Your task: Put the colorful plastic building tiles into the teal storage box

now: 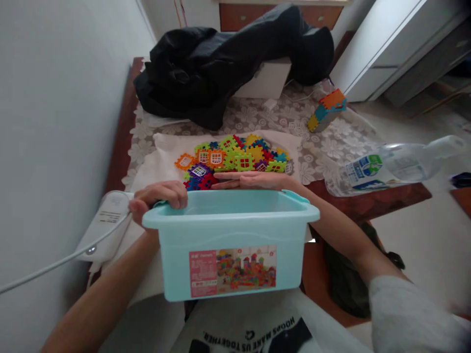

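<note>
My left hand (162,197) is closed over the left rim of a light-blue plastic bin (235,230), which stands tilted at the table's near edge close to my shirt. A picture label is stuck on the bin's side facing me. My right hand (253,180) reaches past the bin's far rim, its fingers stretched out flat and pointing left. Just beyond it lies a heap of colourful plastic building pieces (235,154), several with window grids. Whether the right hand touches the pieces is hard to tell. The heap rests on a white cloth (165,142).
A clear plastic bottle (390,166) stands at the right edge. Farther back is a small built block structure (327,110). A black cloth or bag (221,59) covers the far side. At left hangs a white adapter (106,225) with a cable crossing near my left forearm.
</note>
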A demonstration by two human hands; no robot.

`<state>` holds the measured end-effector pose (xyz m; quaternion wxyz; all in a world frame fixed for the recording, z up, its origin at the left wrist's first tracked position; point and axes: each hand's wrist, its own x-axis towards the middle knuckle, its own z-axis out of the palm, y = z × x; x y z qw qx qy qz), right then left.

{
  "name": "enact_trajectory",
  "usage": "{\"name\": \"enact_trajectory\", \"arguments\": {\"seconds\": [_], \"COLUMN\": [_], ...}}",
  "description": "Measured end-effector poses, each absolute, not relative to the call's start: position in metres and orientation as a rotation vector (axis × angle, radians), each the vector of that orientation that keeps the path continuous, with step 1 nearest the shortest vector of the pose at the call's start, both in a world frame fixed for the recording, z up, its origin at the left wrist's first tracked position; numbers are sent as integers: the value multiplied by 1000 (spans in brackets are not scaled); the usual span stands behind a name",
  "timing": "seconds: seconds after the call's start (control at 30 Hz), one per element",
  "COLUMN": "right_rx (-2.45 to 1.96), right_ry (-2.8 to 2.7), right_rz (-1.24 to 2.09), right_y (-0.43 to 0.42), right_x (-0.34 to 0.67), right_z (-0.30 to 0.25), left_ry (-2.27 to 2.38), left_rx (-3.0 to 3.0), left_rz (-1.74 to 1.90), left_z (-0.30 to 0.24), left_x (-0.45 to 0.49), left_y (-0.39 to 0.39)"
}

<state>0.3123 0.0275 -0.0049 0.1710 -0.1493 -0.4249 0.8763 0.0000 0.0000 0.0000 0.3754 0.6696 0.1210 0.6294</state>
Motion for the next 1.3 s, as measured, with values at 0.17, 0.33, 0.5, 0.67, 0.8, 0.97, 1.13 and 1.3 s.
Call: {"name": "enact_trajectory", "arguments": {"seconds": [0.17,0.33,0.5,0.67,0.8,0.97,1.13,1.3], "right_rx": [-458,-495,-471,-437,-347,-476,-493,-559], "right_ry": [-1003,-817,-684,-650,-740,-864,-991,-1099], "right_rz": [2494,2527,2488,2414,2337,2238,2232,2120], "right_y": [26,31,34,32,27,20,15,17], "right_x": [309,312,317,315,313,311,308,310], "right_z": [7,18,23,29,34,41,46,49], "left_ry": [189,318,365,485,567,641,655,595], "left_rx": [1793,1762,1829,1698,1547,1507,1594,1647], "left_rz": [1611,1741,1632,1658,1651,1487,1513,1607], "left_z": [-6,1,10,8,11,23,27,23], "left_x": [-10,-4,-5,16,33,34,35,34], "left_y": [11,17,22,15,0,-14,-14,-8]}}
